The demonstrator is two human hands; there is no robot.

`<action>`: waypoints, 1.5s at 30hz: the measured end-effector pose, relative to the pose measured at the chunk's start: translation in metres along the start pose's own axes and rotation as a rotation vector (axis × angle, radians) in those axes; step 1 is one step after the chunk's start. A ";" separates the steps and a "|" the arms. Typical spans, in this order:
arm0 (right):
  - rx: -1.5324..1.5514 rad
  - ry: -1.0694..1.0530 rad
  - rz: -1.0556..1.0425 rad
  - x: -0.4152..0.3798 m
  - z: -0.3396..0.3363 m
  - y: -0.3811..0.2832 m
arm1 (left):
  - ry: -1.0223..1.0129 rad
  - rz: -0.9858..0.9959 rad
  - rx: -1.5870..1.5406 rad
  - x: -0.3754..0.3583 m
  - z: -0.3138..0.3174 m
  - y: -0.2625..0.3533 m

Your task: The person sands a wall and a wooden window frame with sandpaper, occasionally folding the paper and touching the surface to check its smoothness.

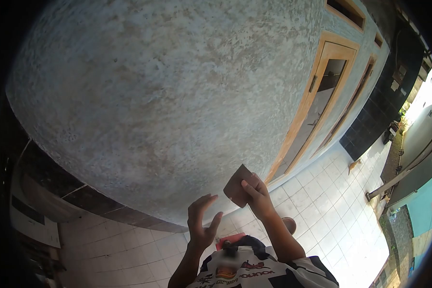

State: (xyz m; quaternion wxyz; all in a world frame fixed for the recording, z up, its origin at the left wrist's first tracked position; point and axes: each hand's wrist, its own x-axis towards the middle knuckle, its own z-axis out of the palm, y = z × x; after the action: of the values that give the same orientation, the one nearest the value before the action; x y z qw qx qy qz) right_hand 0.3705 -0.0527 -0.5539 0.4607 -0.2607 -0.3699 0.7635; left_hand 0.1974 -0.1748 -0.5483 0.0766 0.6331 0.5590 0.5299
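My right hand [257, 193] grips a brown sheet of sandpaper [236, 187] and holds it flat against the rough grey plastered wall [168, 86]. My left hand [201, 223] hovers just below and left of it, fingers spread, holding nothing and close to the wall's lower part. Both forearms rise from the bottom of the view, above my black-and-white printed shirt [259, 271].
A dark tiled band [96, 201] runs along the wall's base above a white tiled floor [331, 201]. To the right stand a wooden-framed door [321, 96] and windows. A red object [228, 240] lies on the floor near my body. A small animal [354, 165] sits far down the walkway.
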 end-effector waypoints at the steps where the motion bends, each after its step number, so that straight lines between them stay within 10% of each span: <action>1: 0.035 0.030 0.028 -0.004 -0.002 0.003 | -0.015 0.028 0.014 0.003 0.000 0.004; 27: -0.215 -0.078 -0.135 -0.029 0.030 0.000 | 0.232 -0.066 -0.231 0.017 0.014 0.002; 37: -0.702 -0.022 -0.191 -0.030 -0.001 -0.013 | -0.026 0.210 0.243 0.009 0.035 -0.016; 45: -0.839 -0.065 -0.150 -0.027 -0.030 -0.021 | -0.143 0.054 0.224 0.000 0.058 -0.019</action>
State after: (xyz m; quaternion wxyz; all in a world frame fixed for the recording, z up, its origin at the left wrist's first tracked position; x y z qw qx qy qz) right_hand 0.4154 -0.0610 -0.5536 0.3570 -0.3738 -0.6808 0.5190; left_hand 0.2294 -0.1389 -0.5861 0.0309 0.6888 0.5903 0.4196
